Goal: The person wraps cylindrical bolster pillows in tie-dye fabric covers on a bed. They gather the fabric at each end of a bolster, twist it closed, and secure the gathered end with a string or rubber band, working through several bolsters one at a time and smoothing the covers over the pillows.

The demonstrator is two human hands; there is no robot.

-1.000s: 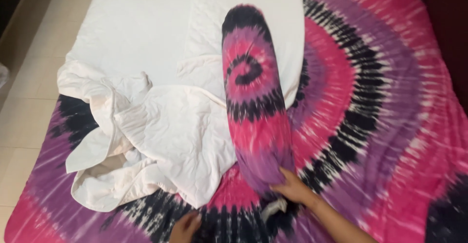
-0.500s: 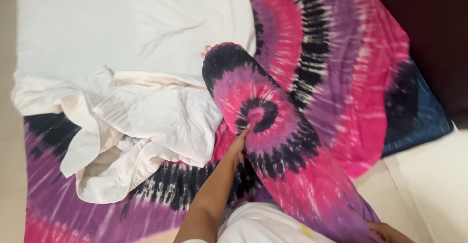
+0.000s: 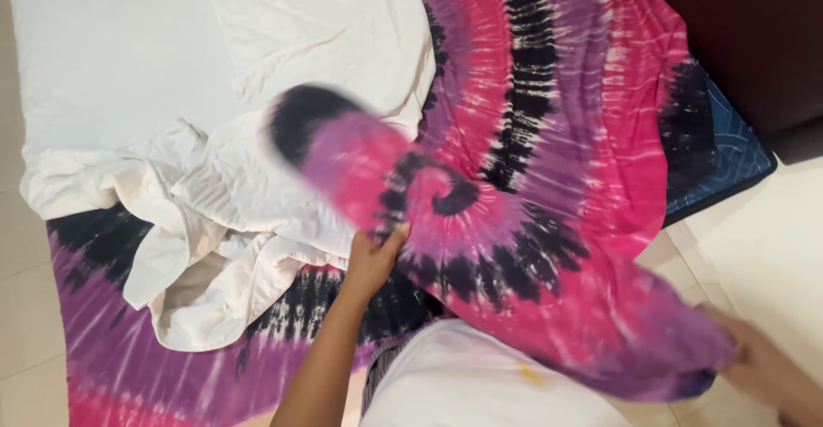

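A long pillow in a pink, purple and black tie-dye cover (image 3: 480, 247) is lifted off the bed and lies slanted across the view, blurred by motion. My left hand (image 3: 375, 257) grips its lower left edge near the middle. My right hand (image 3: 759, 360) holds the pillow's near end at the bottom right, also blurred. Under the pillow lies a matching tie-dye bedsheet (image 3: 583, 110) spread over the bed.
A crumpled white cloth (image 3: 214, 221) is bunched on the bed's left side, beside a flat white sheet (image 3: 129, 50) at the top left. A dark blue mattress corner (image 3: 729, 161) shows at right, near dark wooden furniture (image 3: 737, 24). Pale tiled floor surrounds the bed.
The pillow has been lifted from the bed and swung toward me and to the right. My right hand moved to its near end, while my left hand now grips its side.
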